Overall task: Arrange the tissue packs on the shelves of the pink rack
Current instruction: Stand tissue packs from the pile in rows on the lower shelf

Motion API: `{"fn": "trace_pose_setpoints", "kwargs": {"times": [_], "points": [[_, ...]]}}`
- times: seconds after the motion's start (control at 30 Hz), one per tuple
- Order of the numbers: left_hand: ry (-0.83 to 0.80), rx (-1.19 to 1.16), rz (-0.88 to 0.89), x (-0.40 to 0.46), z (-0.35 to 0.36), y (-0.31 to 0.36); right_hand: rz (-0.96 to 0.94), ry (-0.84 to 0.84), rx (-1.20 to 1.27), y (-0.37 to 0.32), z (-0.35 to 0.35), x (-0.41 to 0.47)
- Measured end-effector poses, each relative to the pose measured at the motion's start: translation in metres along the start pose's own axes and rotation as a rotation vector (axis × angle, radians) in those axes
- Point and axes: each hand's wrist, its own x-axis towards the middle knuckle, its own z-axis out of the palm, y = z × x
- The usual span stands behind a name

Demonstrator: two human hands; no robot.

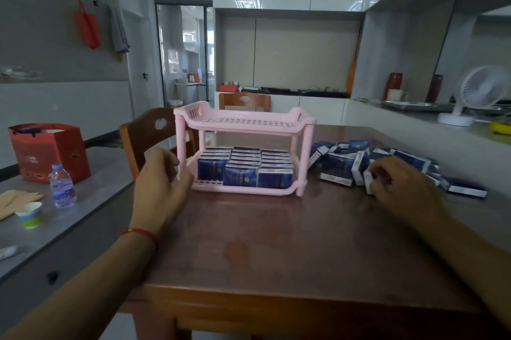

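Packs (244, 167) fill the rack's (305, 146) lower shelf; more packs (387, 165) lie right.

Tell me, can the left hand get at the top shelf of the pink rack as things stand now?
Probably yes. The left hand is beside the pink rack's left front post, and the top shelf carries nothing visible. Nothing appears to stand between hand and shelf; it would only need to rise.

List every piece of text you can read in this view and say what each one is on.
"ant": the only legible part of the water bottle label; the rest is hidden.
Tissue packs in the pink rack: gold print, too blurred to read.
Loose tissue packs on the table: print too small.
Red gift bag: gold characters, unreadable.
Paper cup: no readable text.
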Motion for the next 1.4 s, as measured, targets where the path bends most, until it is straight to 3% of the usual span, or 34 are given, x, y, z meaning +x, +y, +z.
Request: {"fn": "trace_pose_setpoints", "kwargs": {"times": [0.07,0.13,0.33,0.47,0.6,0.8,0.87,0.93,1.03,1.13,1.23,1.4], "points": [[-0.048,0.043,0.137,-0.004,0.002,0.008,0.267,-0.015,0.098,0.018,0.003,-0.005],[-0.126,0.081,0.255,-0.011,0.008,0.023,0.394,-0.028,0.142,0.028,0.005,-0.004],[-0.521,0.114,0.676,-0.041,0.060,0.096,0.345,-0.206,-0.002,0.022,0.023,0.001],[-0.580,0.085,0.756,-0.055,0.117,0.137,0.324,-0.355,0.029,0.028,0.033,0.004],[-0.606,0.085,0.675,-0.052,0.165,0.156,0.434,-0.196,0.226,0.037,0.034,0.006],[-0.696,-0.110,0.320,-0.044,0.196,0.141,0.720,0.069,0.404,0.046,0.014,0.009],[-0.687,-0.189,0.230,-0.040,0.197,0.135,0.759,0.155,0.612,0.042,0.003,0.009],[-0.679,-0.272,0.162,-0.038,0.198,0.133,0.726,0.128,0.836,0.035,-0.005,0.008],[-0.702,-0.464,0.080,-0.036,0.199,0.137,0.536,-0.127,1.013,0.017,-0.007,0.007],[-0.722,-0.596,0.019,-0.037,0.197,0.140,0.381,-0.305,0.954,0.007,0.002,0.001],[-0.689,-0.609,-0.037,-0.035,0.196,0.137,0.382,-0.328,0.957,0.002,0.002,0.000],[-0.662,-0.597,-0.151,-0.035,0.198,0.136,0.497,0.076,0.515,0.030,0.007,0.014]]}}
